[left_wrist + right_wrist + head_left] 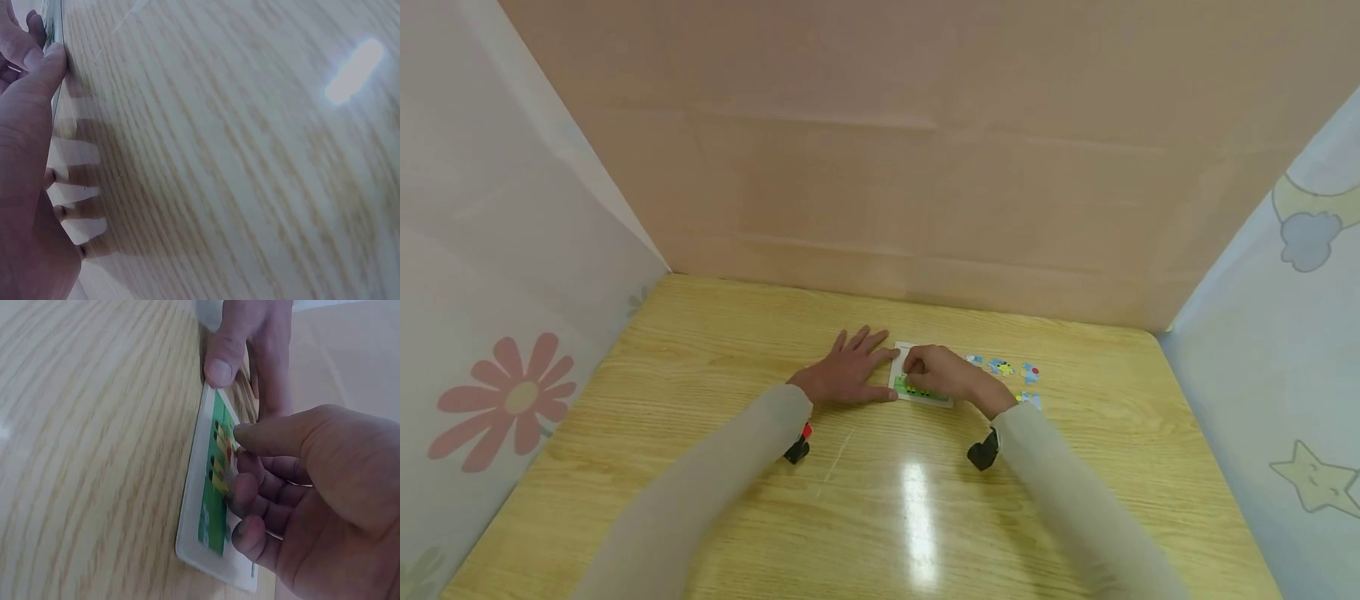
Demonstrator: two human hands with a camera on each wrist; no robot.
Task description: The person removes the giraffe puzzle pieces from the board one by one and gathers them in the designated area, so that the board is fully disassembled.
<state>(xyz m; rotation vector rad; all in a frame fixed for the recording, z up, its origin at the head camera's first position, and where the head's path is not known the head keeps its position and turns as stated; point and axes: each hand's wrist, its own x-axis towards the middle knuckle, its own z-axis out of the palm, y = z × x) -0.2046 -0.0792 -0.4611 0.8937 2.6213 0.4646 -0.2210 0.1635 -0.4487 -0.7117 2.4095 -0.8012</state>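
A small jigsaw puzzle board (192, 487) with a white border lies on the table, its lower part filled by a green and yellow picture. My left hand (847, 377) is spread on the table, its thumb and forefinger touching the board's left edge. Over the board, my right hand (946, 372) has its fingers curled, the thumb and fingertips pinching a puzzle piece (232, 454) low against the picture. Those fingers hide much of the piece and the upper board. Several loose puzzle pieces (1002, 367) lie to the right, partly behind the right hand.
The wooden table (760, 517) reflects a bright light near its front. A brown paper-like backdrop (880, 183) rises behind it. Patterned sheets stand at the left (512, 250) and right (1292, 350) sides.
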